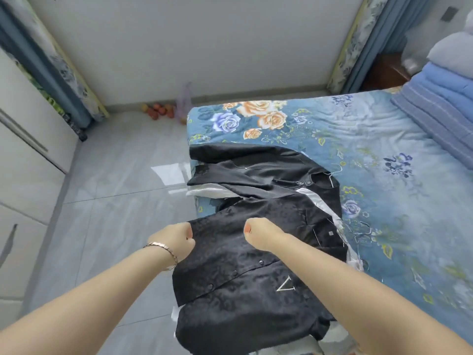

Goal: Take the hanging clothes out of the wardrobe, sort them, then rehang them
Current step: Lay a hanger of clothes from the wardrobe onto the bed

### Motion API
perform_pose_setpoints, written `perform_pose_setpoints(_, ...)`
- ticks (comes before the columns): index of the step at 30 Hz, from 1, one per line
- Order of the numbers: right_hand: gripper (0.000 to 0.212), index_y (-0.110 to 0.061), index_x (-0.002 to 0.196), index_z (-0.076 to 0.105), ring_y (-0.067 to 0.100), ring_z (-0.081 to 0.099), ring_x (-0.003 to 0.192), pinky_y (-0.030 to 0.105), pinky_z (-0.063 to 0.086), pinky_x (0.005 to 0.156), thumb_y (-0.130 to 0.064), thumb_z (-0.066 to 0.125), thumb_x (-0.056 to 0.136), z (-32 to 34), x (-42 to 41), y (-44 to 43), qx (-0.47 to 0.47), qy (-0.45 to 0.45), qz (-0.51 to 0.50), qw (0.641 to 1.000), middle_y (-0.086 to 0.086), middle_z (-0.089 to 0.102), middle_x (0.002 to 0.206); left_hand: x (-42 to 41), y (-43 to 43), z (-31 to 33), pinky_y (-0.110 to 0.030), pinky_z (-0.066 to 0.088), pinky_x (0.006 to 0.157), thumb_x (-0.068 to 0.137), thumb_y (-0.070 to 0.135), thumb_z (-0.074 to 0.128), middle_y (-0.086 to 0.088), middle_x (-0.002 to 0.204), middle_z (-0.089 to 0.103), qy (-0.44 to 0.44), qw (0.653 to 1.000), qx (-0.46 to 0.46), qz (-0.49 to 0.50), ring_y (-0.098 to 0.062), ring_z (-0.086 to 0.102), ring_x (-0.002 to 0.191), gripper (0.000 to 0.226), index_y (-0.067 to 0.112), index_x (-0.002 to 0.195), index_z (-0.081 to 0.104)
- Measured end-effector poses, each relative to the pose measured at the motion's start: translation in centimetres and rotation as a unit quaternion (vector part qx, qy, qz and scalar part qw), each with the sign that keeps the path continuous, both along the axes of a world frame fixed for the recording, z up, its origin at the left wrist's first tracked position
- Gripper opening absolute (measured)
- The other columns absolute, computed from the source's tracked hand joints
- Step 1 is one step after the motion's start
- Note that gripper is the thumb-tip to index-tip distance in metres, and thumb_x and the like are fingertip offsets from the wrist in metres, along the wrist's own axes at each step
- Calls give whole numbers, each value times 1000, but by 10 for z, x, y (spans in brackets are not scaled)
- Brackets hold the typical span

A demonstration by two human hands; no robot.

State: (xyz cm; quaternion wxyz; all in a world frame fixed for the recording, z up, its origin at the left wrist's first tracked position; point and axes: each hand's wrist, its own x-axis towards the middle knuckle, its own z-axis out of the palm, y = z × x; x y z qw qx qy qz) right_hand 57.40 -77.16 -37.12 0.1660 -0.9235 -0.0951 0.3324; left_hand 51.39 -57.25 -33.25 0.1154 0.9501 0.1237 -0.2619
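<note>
A black patterned shirt with dark buttons and a white V emblem lies on top of a pile at the bed's near corner. My left hand grips its left edge, and my right hand grips the fabric a little to the right. Both fists are curled, so the fingers are hidden. Behind it lies a black zip jacket on a thin white hanger. White garments show between the black layers.
The bed has a blue floral cover. Folded blue and grey quilts are stacked at the right. White wardrobe doors line the left. Fruit and a plastic bag sit on the tiled floor by the far wall.
</note>
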Motion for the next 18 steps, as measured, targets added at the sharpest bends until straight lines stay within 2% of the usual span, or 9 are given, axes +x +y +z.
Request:
perform_pose_setpoints(2,24,-3,94,61,31,59,90,33,46,75,-8,38,91,24,-8,55,3,-15,91,996,14,64,102,-18,31,20,-26,43,69,94,23,39,0,112,62,-10,1000,10,23,-21,56,90,12,22,96,51)
perform_pose_setpoints(4,25,-8,72,51,30,54,84,33,41,71,-10,38,93,47,-18,111,-4,-44,177,983,14,61,92,-38,68,37,-27,39,73,93,22,38,1,116,61,-23,998,32,53,-23,57,97,19,21,105,53)
perform_pose_setpoints(5,25,-8,72,50,30,53,83,32,40,71,-10,38,94,59,-26,139,-11,-58,213,975,14,61,96,-50,89,45,-27,37,76,93,22,37,2,118,61,-28,996,45,68,-23,57,101,23,22,110,52)
perform_pose_setpoints(7,22,-2,95,59,33,58,93,33,44,75,-9,38,94,81,-45,198,-15,-84,280,956,16,61,110,-81,137,63,-26,37,74,92,22,38,2,118,60,-41,990,54,120,-23,58,104,26,23,114,51)
perform_pose_setpoints(9,28,-4,111,59,33,59,100,34,48,80,-9,38,92,103,-69,256,-7,-112,332,937,15,60,116,-116,186,81,-25,37,71,92,22,39,1,119,60,-56,982,57,170,-23,59,104,26,22,115,51)
perform_pose_setpoints(14,31,-5,116,56,28,54,98,29,37,73,-11,33,96,165,-153,402,15,-176,463,868,14,58,119,-230,305,132,-27,43,84,92,24,39,-3,121,60,-98,947,97,289,-24,57,110,27,20,114,54)
perform_pose_setpoints(18,31,-8,117,55,30,56,106,30,40,75,-14,33,96,216,-240,505,64,-222,534,814,12,58,120,-339,390,168,-27,43,85,92,25,41,-3,119,61,-126,907,136,379,-24,57,110,24,20,109,56)
